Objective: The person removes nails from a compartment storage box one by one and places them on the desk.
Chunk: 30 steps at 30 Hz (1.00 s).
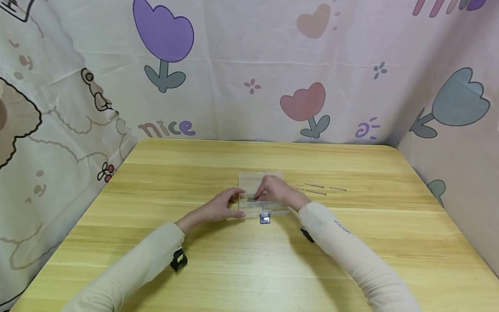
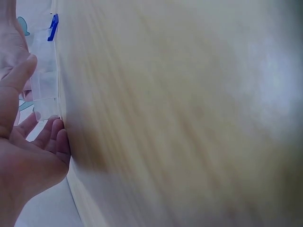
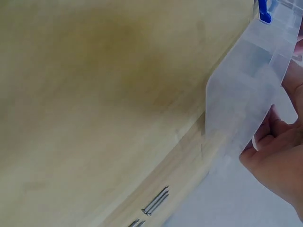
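One person is working at a wooden table with two hands and one clear plastic box; the left hand is curling its fingers round the box's left end, while the right hand is pinching a thin metal pin just over the box's inside. To the right, about four more pins are lying loose near the box; the head view alone is showing both hands, and the right wrist view is bringing the box's blue clasp close.
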Tool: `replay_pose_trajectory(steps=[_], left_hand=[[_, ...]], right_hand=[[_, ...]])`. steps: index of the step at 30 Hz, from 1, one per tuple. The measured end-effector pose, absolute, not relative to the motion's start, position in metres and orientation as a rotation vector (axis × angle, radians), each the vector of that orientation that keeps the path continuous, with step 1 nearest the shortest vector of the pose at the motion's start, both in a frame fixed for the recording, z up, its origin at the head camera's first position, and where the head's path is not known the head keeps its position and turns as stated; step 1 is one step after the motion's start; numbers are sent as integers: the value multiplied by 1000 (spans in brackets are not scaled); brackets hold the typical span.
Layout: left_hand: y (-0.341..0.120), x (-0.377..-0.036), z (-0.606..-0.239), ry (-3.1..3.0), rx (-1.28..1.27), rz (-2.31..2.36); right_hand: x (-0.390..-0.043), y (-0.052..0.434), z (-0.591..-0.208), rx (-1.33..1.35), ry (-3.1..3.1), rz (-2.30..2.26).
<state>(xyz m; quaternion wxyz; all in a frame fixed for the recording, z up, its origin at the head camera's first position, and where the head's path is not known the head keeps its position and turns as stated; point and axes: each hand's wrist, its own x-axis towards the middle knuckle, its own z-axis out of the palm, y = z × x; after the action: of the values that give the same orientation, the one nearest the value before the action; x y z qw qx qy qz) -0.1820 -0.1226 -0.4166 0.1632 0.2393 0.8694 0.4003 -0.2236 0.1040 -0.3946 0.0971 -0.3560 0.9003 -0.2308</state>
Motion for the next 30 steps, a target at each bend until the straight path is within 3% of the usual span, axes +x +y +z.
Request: replay_pose_trajectory(steps=[30], left_hand=[[-122,-182,-418,2493,674,1143]], right_hand=[[-218,100,-397,-950,2722,-747]])
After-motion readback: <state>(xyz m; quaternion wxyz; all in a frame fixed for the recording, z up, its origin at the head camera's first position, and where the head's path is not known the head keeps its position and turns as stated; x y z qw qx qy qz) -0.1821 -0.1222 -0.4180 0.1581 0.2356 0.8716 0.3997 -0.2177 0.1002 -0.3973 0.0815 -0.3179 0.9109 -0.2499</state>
